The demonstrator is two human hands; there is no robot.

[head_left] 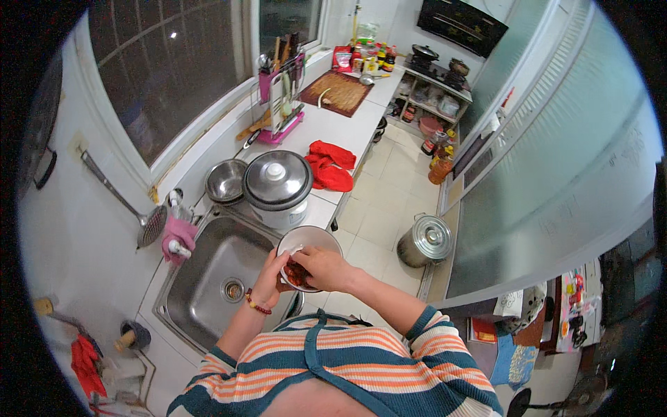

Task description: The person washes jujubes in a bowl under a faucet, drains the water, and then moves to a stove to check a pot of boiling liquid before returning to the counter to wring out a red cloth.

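Note:
A light-coloured round bowl (319, 233) is held in front of my body, beside the near right corner of the sink. My left hand (268, 279) grips the bowl's left side, with a beaded bracelet on that wrist. My right hand (327, 268) reaches into the bowl, its fingers bent down over dark red pieces of food (295, 274). A small whitish, shiny piece (295, 249) shows at the fingers, too small to name. The right fingertips are partly hidden, so whether they pinch something is unclear.
Left of the bowl lies a steel sink (208, 260). Beyond it stand a lidded rice cooker (277, 182), steel bowls (225, 180), a red cloth (331, 166), a knife rack (279, 99) and a cutting board (338, 91). A lidded steel pot (424, 242) sits on the floor.

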